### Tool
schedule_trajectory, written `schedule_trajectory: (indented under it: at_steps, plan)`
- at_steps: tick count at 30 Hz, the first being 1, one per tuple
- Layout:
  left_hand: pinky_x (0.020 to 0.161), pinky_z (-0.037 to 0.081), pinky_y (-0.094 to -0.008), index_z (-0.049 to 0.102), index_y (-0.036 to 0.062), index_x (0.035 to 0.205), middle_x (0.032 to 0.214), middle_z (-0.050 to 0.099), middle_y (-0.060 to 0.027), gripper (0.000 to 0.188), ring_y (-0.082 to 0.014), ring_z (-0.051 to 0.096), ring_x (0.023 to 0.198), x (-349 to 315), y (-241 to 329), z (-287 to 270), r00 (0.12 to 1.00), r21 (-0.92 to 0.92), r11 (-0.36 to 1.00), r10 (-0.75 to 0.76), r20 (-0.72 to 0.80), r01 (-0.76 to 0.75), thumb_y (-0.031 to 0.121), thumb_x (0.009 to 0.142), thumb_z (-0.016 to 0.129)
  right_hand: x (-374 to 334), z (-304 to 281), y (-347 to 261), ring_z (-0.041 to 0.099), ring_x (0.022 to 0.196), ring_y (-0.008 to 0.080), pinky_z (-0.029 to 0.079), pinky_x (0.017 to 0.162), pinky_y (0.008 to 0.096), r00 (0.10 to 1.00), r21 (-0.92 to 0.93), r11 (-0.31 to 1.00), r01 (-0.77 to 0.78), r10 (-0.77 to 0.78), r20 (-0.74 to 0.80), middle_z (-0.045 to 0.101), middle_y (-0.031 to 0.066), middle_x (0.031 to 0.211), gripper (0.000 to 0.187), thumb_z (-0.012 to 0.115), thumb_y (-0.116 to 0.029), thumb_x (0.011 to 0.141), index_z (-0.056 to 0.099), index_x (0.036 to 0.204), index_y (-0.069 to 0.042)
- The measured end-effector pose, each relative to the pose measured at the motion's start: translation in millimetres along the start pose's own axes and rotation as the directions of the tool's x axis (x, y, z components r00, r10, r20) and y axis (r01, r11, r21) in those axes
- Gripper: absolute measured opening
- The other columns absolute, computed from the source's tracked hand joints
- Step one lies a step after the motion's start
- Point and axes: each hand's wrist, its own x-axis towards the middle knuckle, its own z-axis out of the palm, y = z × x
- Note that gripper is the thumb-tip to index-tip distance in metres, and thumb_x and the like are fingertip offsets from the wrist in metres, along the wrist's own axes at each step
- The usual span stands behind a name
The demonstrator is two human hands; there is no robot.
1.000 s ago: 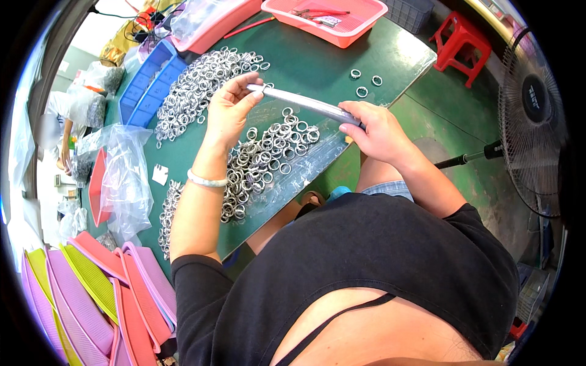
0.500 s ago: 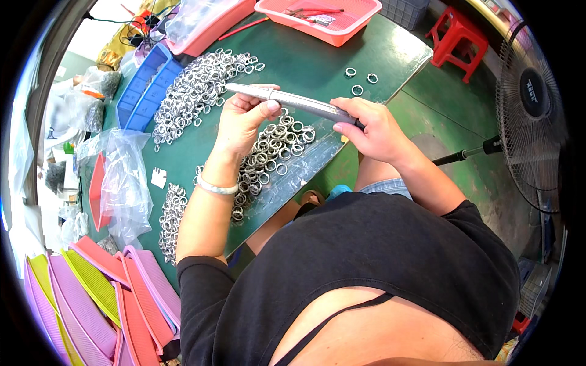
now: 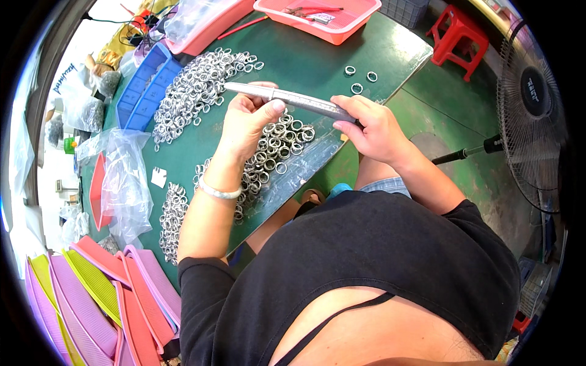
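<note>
A tapered grey metal ring mandrel (image 3: 311, 105) lies across between my hands, its narrow tip pointing left. Its thick dark end is wrapped in the closed fingers of my right hand (image 3: 379, 129). My left hand (image 3: 245, 127) is closed around a thin ring (image 3: 271, 94) that sits on the mandrel's narrower part, thumb in front and fingers behind. Below the mandrel spreads a pile of metal rings (image 3: 284, 143), partly hidden by my left forearm. Beyond my left hand lies a larger heap of silvery rings (image 3: 198, 82).
Three loose rings (image 3: 356, 89) lie at the table's right side. A smaller ring pile (image 3: 173, 219) is left of my forearm. Around stand a blue divided bin (image 3: 137, 100), a pink tray with pliers (image 3: 329, 32), stacked coloured trays (image 3: 91, 287), a red stool (image 3: 461, 39) and a fan (image 3: 534, 94).
My left hand has turned slightly at the ring, its thumb shifting a little to the right. The mandrel and my right hand have barely moved.
</note>
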Motion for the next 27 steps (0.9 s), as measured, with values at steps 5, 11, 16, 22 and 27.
schedule_trajectory:
  at_steps: [5, 11, 16, 22, 27]
  plan:
    - [0.069, 0.046, -0.0255, 0.056, -0.0025, 0.113, 0.087, 0.062, -0.0061, 0.035, -0.0132, 0.055, 0.074, -2, 3, -12, 0.994, -0.138, 0.990, 0.027, 0.107, -0.012, 0.002, 0.080, 0.066, 0, -3, 0, 0.061, 0.077, 0.0328, 0.049, 0.066, 0.0382, 0.999, 0.066, 0.998, -0.015, 0.013, 0.034, 0.060, 0.0135, 0.087, 0.036, 0.067, -0.012, 0.076, 0.057, 0.109, -0.002]
    - [0.072, 0.049, -0.0252, 0.057, -0.0027, 0.111, 0.089, 0.064, -0.0067, 0.033, -0.0124, 0.060, 0.077, 1, -2, -12, 0.988, -0.159, 0.987, 0.050, 0.145, -0.027, 0.003, 0.080, 0.067, -1, -2, 1, 0.061, 0.077, 0.0328, 0.049, 0.066, 0.0381, 1.000, 0.067, 0.998, 0.009, -0.010, 0.015, 0.060, 0.0135, 0.087, 0.036, 0.067, -0.012, 0.076, 0.057, 0.109, -0.002]
    - [0.072, 0.049, -0.0253, 0.057, -0.0028, 0.111, 0.088, 0.064, -0.0066, 0.033, -0.0124, 0.060, 0.077, 2, -3, -12, 0.989, -0.135, 0.991, 0.040, 0.144, -0.020, 0.003, 0.080, 0.067, 0, -5, 2, 0.061, 0.076, 0.0329, 0.049, 0.065, 0.0379, 1.000, 0.036, 0.999, 0.023, -0.024, 0.019, 0.060, 0.0133, 0.087, 0.036, 0.067, -0.012, 0.076, 0.057, 0.109, -0.003]
    - [0.070, 0.049, -0.0252, 0.056, -0.0026, 0.110, 0.087, 0.063, -0.0058, 0.033, -0.0120, 0.058, 0.076, 3, -4, -12, 0.986, -0.133, 0.991, 0.051, 0.158, -0.029, 0.005, 0.081, 0.067, -1, -6, 3, 0.061, 0.076, 0.0328, 0.049, 0.065, 0.0377, 0.999, 0.031, 0.999, 0.018, -0.019, 0.031, 0.060, 0.0131, 0.087, 0.036, 0.067, -0.013, 0.076, 0.057, 0.109, -0.003]
    - [0.070, 0.045, -0.0263, 0.056, -0.0017, 0.109, 0.087, 0.061, -0.0057, 0.026, -0.0125, 0.055, 0.074, 5, -8, -14, 0.981, -0.174, 0.984, 0.071, 0.179, -0.039, 0.005, 0.084, 0.063, 0, -5, 4, 0.061, 0.076, 0.0331, 0.049, 0.065, 0.0379, 0.999, 0.052, 0.999, 0.007, -0.009, 0.035, 0.060, 0.0132, 0.087, 0.035, 0.067, -0.013, 0.076, 0.057, 0.108, -0.003]
